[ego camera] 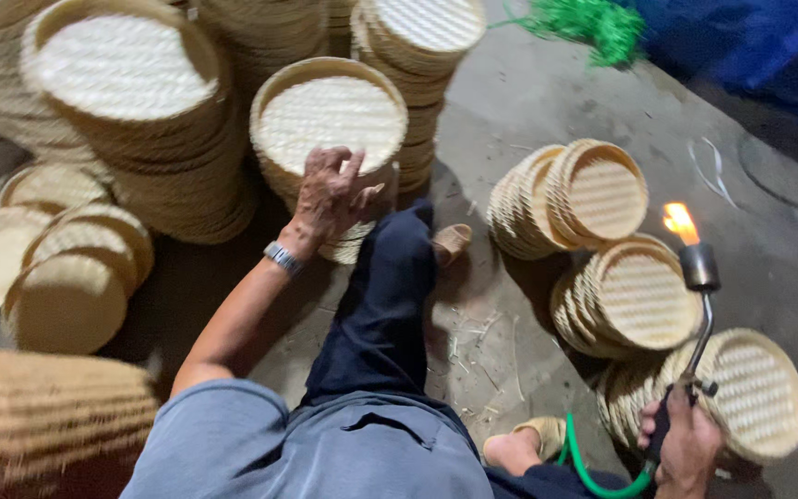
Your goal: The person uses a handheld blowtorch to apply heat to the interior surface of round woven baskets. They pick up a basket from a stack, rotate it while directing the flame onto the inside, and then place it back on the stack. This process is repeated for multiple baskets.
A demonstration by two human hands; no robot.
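Woven tray point(330, 120) under left hand point(330, 199); right hand point(685, 444) grips lit torch point(695, 305).

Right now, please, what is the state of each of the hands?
Left hand: open, fingers resting on the rim of the top round woven bamboo tray of a stack.
Right hand: closed around the handle of the lit metal gas torch.

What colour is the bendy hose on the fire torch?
The hose is bright green. It shows in the head view, curling below the right hand that holds the torch.
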